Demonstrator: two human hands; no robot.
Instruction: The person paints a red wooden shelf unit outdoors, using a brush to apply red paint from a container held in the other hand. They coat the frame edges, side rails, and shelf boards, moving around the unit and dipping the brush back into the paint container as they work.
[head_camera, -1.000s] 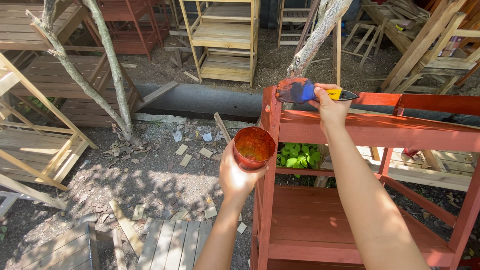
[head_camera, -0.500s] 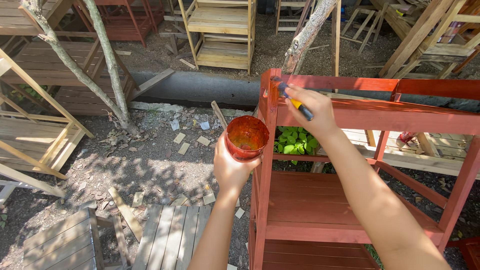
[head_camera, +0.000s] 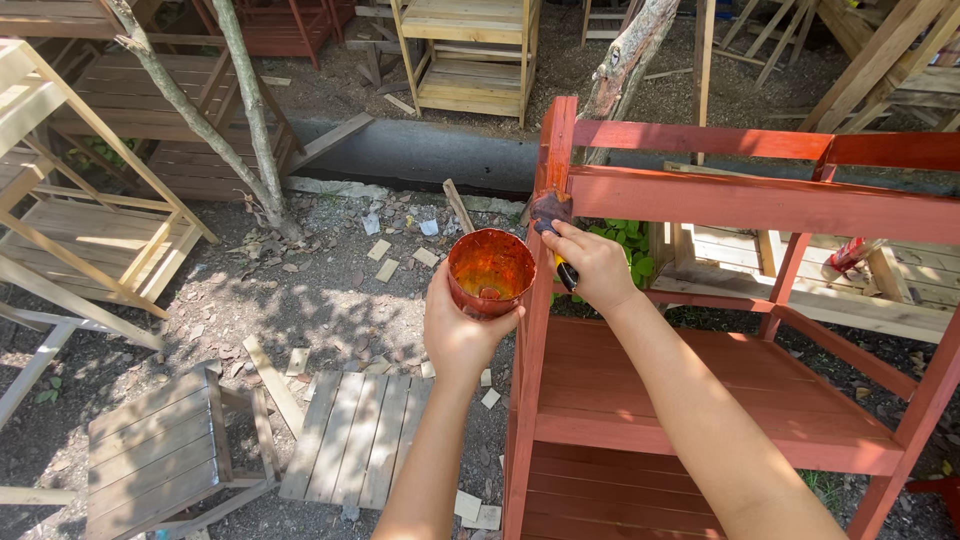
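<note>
1. Left of centre, the left hand (head_camera: 458, 325) comes up from the bottom edge, its grip wrapped round the lower part of a round orange-red paint-smeared cup (head_camera: 490, 272). The mouth faces up toward the camera and a pool of red-orange paint shows at the bottom.

2. Just right of the cup, at mid-frame, the right hand (head_camera: 598, 265) has its grip pinched shut on a small paintbrush with a yellow-and-dark handle (head_camera: 562, 262). The dark bristle end (head_camera: 549, 209) is pressed against the red-painted wooden corner post of the shelf unit (head_camera: 553, 150).

3. The relation that matters: the brush's long axis runs from the bristles at upper left down and right into the fist, so the tip sits just above and right of the cup's rim. The cup lies to the lower left of the bristles, near but not touching. The right hand is the nearer one to the post; the left keeps the paint just beside it.

4. Further right, the shelf unit's red top rail (head_camera: 760, 205) stretches off toward the frame's right edge, with red slatted shelves (head_camera: 680, 390) below.
</note>
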